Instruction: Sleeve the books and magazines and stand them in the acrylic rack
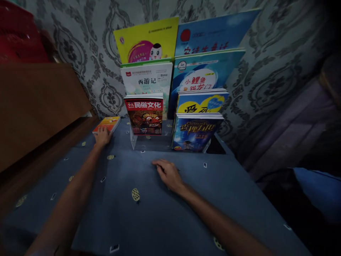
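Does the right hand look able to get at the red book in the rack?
Probably yes: the right hand rests flat on the blue cloth just before the red book, with nothing between them.

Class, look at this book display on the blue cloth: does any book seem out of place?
Yes. One orange book lies flat on the blue tablecloth, left of the clear stand, under the left hand; the others stand upright in tiers.
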Tool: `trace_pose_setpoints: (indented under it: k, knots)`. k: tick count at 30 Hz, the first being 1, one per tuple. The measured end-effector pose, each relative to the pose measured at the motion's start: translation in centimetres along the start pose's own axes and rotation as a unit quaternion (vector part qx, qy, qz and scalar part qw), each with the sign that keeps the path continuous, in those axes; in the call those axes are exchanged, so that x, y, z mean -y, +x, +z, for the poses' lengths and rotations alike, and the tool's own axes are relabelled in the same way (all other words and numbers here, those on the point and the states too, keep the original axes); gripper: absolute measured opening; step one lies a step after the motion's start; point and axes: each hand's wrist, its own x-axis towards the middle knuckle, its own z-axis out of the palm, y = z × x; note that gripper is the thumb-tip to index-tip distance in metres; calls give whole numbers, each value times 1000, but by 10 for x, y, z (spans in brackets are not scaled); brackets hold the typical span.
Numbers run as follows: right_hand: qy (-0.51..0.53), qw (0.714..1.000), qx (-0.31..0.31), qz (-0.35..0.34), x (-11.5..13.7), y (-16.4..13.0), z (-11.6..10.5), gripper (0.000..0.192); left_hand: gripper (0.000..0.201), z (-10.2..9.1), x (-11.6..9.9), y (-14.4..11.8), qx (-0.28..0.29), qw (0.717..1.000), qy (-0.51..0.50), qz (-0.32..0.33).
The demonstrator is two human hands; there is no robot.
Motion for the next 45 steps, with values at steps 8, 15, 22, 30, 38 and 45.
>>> trace_pose_setpoints:
  k: [8,15,22,30,38,45]
  knots:
    - [35,999,8,1,-2,0,-2,38,63,14,24,28,58,997,41,38]
    - [55,998,3,-8,-2,0,-3,36,60,15,43,14,46,992,80,91]
    - [49,999,13,6,-3,0,-3,35,46,13,49,5,32,980,125,149]
    - [57,998,11,6,-4,1,-2,36,41,9,45,9,41,953,194,231]
    - [54,998,14,3,-2,2,-3,36,37,0,39,2,33,943,218,250]
    - [59,998,16,4,-1,2,-4,36,32,-14,29,-28,28,928,235,287]
